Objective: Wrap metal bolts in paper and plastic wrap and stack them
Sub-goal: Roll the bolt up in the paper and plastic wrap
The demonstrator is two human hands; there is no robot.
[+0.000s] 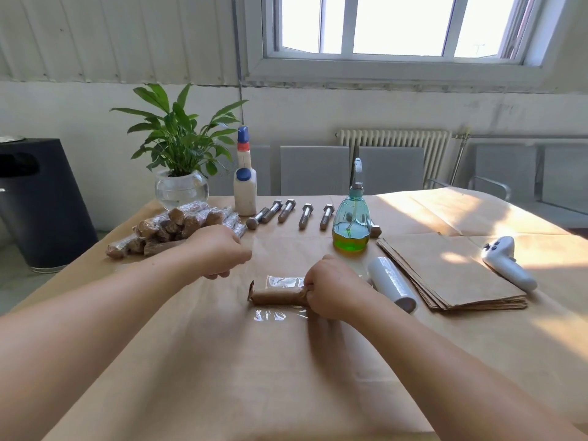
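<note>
A bolt rolled in brown paper (276, 296) lies across a sheet of clear plastic wrap (280, 314) in the middle of the table. My right hand (334, 289) grips its right end. My left hand (219, 251) hovers to the upper left of it, fingers curled down at the film's far left edge; whether it pinches the film is unclear. A pile of wrapped bolts (171, 227) sits at the back left. Several bare metal bolts (288, 211) lie in a row behind. A roll of plastic wrap (393, 283) and a stack of brown paper sheets (451, 273) lie at the right.
A green-liquid spray bottle (351, 224) stands behind my right hand. A white glue bottle (245, 183) and a potted plant in a glass bowl (179, 186) stand at the back. A white controller (506, 262) rests on the paper stack's right side. Brown paper covers the table (222, 377).
</note>
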